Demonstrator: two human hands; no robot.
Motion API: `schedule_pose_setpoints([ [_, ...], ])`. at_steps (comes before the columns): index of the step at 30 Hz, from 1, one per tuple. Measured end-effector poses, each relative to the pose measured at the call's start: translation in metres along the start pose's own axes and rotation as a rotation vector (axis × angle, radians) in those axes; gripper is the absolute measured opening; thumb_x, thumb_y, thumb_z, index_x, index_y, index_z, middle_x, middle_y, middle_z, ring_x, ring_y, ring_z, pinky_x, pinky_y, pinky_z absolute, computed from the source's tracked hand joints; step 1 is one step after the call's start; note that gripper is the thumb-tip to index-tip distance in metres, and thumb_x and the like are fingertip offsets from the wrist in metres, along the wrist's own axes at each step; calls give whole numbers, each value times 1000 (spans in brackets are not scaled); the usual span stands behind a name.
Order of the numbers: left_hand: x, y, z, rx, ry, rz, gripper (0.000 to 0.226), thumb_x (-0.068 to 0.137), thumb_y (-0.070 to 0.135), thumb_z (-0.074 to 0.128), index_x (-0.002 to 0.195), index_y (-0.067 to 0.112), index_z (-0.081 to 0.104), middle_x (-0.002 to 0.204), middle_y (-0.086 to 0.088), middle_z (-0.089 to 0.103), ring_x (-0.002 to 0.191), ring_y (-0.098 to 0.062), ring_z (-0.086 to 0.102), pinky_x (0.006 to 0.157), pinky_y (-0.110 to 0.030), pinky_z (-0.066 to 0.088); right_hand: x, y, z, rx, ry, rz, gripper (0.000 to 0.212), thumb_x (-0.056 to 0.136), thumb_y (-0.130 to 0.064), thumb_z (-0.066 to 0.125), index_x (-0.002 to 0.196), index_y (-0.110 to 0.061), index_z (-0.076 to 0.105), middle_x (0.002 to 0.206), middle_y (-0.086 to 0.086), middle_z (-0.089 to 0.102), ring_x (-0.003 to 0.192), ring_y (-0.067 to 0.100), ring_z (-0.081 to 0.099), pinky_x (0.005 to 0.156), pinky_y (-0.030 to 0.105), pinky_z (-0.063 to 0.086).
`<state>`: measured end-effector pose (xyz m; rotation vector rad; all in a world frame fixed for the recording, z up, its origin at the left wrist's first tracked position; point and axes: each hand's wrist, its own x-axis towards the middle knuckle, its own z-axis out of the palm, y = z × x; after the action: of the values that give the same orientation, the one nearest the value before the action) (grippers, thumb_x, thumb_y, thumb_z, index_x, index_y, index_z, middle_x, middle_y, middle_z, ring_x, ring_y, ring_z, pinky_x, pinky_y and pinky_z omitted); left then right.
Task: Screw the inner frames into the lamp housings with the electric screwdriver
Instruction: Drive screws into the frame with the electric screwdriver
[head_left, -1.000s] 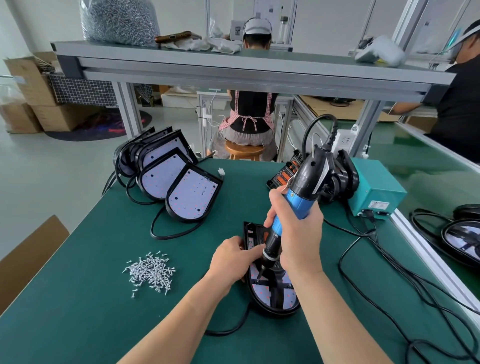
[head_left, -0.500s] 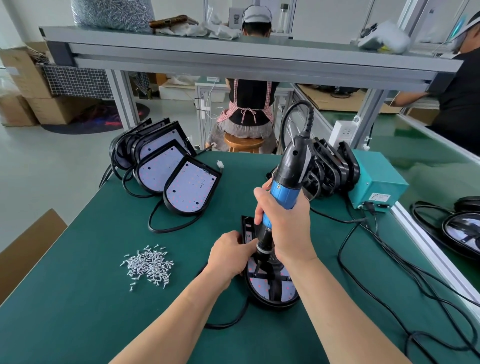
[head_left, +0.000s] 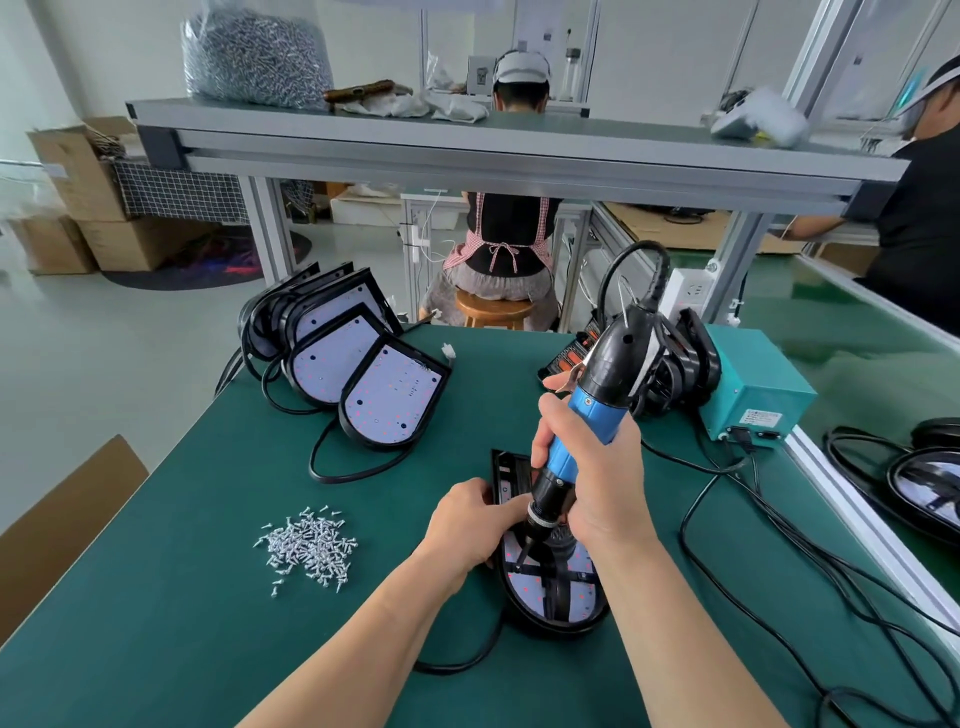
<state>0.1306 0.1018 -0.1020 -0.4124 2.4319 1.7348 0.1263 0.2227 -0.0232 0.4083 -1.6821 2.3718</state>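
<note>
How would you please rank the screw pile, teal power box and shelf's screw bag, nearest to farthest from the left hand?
1. screw pile, just left of the left hand
2. teal power box, far right
3. screw bag, high at back left

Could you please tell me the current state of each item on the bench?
electric screwdriver: tilted, bit down in the lamp housing, gripped by right hand.
lamp housing: flat on mat, inner frame in place, held by left hand.
screws: loose pile.
spare housings: leaning in a row, LED boards bare.
</note>
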Motion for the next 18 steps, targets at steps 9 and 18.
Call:
schedule_pose_setpoints([
  [9,3,-6,-1,30,-9,-20,63,64,65,76,85,7,61,78,-3,63,68,-20,58,59,-33,44,8,-34,-14,88,108,-117,11,85,-18,69,93,-14,62,58,7,50,49,20,49,57,26,46],
  [18,-5,-3,-47,457,340,124,31,94,51,58,85,21,64,80,-2,72,83,-28,66,75,-34,53,4,-25,-44,239,426,-41,15,88,-20,71,89,-22,56,62,-3,51,51,14,49,57,23,44],
])
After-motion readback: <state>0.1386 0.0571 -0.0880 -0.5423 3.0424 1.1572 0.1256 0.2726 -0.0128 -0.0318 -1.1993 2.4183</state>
